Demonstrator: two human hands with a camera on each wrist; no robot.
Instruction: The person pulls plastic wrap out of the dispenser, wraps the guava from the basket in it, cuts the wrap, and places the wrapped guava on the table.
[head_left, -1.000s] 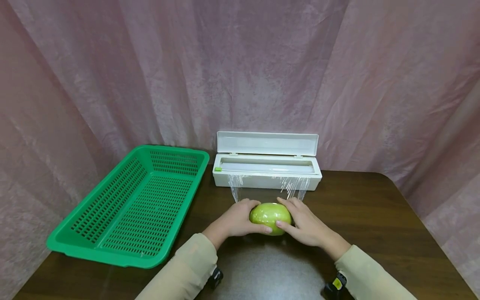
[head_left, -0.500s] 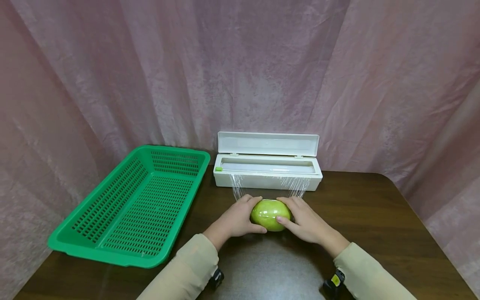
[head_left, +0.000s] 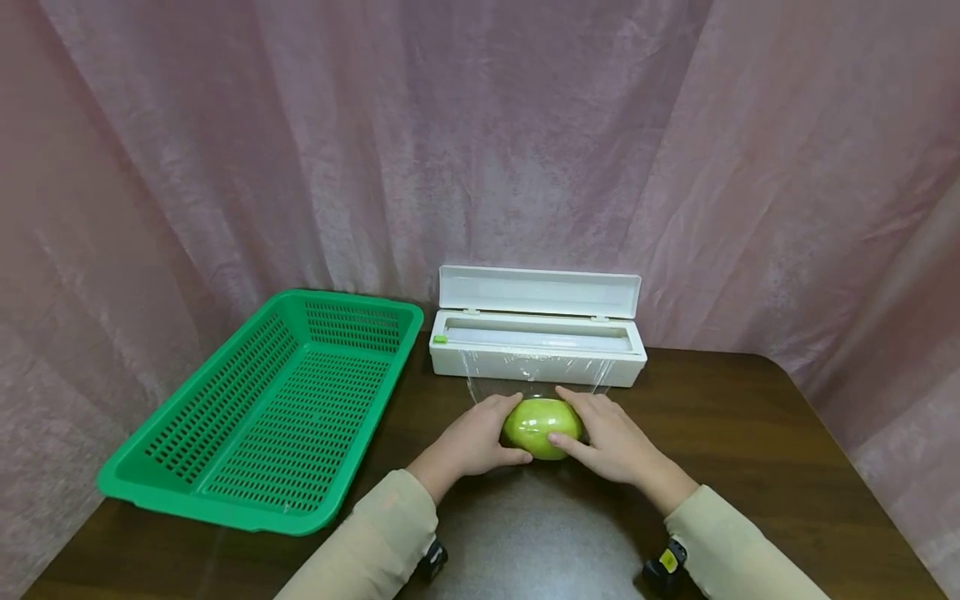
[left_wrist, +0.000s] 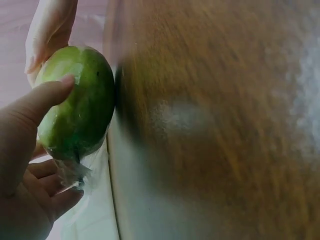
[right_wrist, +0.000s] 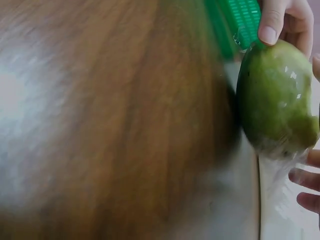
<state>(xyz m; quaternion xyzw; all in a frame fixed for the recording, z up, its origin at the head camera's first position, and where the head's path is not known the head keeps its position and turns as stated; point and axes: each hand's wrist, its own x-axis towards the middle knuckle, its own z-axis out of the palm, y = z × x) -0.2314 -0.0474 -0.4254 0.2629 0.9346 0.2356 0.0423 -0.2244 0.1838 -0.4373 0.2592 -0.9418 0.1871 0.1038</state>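
A green mango covered in shiny cling film sits in the middle of the table between both hands. My left hand holds its left end, with the thumb on the near side. The right hand grips the other end, thumb across the front. In the left wrist view, crumpled cling film gathers at the mango beside the left fingers. Clear film runs from the fruit back to a white cling film dispenser, whose lid stands raised. Both hands hide parts of the mango's ends.
On the left stands a green plastic basket with slotted sides. The dispenser's lid leans back near a pink curtain behind the table. Sleeves and wrist cameras lie toward the near edge.
The mango has rolled slightly away from me, toward the dispenser, with both hands still on it. The film between fruit and dispenser has gone from tight gathered strands to looser folds.
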